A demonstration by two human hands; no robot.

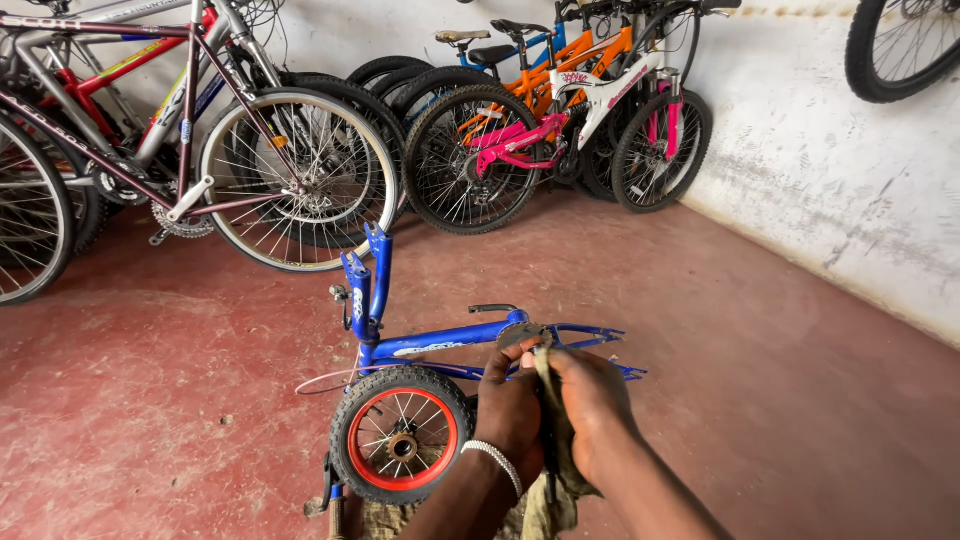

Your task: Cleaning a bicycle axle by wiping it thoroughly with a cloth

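Observation:
A small blue bicycle frame (440,340) stands upside down on the red floor, its fork (365,285) pointing up. A small wheel (398,435) with a red rim and black tyre leans against it. My left hand (510,405) and my right hand (590,400) are together at the frame's chainring (522,333), near its black crank arm (492,309). Both hands are closed on a dirty olive rag (553,470) that hangs down between them.
Several full-size bicycles (250,150) stand along the back wall, among them a white and pink one (620,110) and an orange one (555,75). Another wheel (900,45) hangs at the top right. A stained white wall (850,170) runs along the right.

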